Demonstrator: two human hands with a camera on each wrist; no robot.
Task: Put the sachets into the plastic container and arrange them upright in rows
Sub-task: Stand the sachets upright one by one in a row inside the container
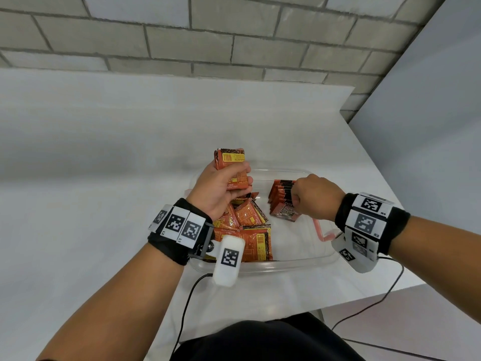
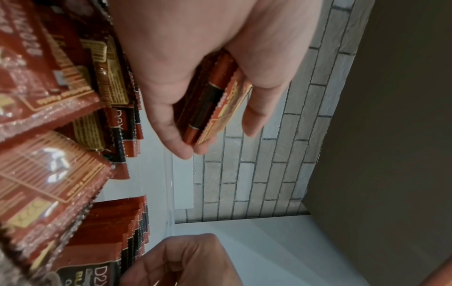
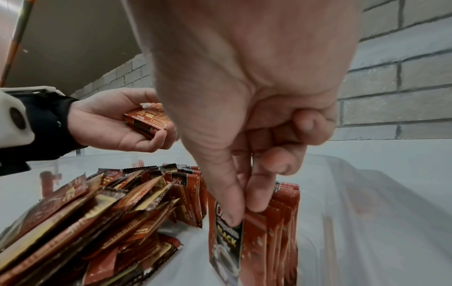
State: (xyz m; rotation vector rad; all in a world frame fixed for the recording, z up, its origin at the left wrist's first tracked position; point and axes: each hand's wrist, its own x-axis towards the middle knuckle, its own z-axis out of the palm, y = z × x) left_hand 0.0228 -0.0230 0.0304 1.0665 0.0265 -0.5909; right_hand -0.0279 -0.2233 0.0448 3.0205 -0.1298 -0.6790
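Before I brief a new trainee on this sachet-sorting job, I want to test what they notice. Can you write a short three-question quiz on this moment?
1. True or false: the left hand grips a small stack of orange-red foil sachets above the clear plastic container.
2. What does the right hand pinch? A) the container's pink latch B) a sachet at the near end of the upright row of red sachets C) a cable
3. Fill in: the loose pile of sachets lies in the container's ____ half, as the person sees it.

Key: 1 true; 2 B; 3 left.
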